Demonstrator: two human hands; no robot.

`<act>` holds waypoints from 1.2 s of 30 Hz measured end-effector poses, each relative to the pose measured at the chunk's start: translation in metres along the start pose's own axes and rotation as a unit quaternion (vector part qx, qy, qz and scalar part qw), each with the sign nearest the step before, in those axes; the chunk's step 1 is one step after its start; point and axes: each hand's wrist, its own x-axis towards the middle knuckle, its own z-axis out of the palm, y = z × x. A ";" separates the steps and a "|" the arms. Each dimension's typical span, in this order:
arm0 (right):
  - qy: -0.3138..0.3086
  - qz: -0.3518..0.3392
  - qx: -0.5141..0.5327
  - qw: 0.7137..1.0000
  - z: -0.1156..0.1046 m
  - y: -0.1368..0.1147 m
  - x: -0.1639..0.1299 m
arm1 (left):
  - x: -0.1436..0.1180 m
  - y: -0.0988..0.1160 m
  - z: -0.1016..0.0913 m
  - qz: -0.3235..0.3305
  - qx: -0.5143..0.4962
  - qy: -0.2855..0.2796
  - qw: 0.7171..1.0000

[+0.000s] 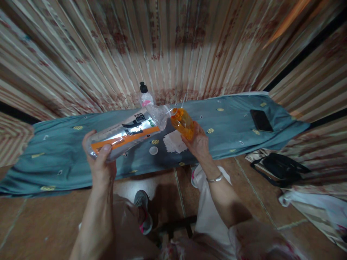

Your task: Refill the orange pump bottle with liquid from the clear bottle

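My left hand is closed around the base of a large clear plastic bottle with an orange and silver label. The bottle is tipped, its neck pointing right and slightly up. In my right hand is a small orange bottle, tilted toward the left. The two mouths meet or nearly meet; I cannot tell if they touch. Whether the orange colour is liquid or plastic is unclear. Below them on the cloth lie a round whitish cap and some white paper tissue.
A teal patterned cloth covers the narrow table. Behind the large bottle stands a pump bottle with a black top. A black phone lies at the right. Striped curtains hang behind, and a black bag is at the lower right.
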 end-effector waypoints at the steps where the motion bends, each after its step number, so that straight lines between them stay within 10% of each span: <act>1: -0.004 0.002 -0.003 1.000 0.000 0.000 0.000 | 0.000 0.000 0.000 -0.001 0.001 0.000 1.000; 36: -0.011 0.006 -0.018 1.000 -0.003 -0.002 0.001 | 0.000 -0.003 -0.007 0.005 0.036 -0.022 0.999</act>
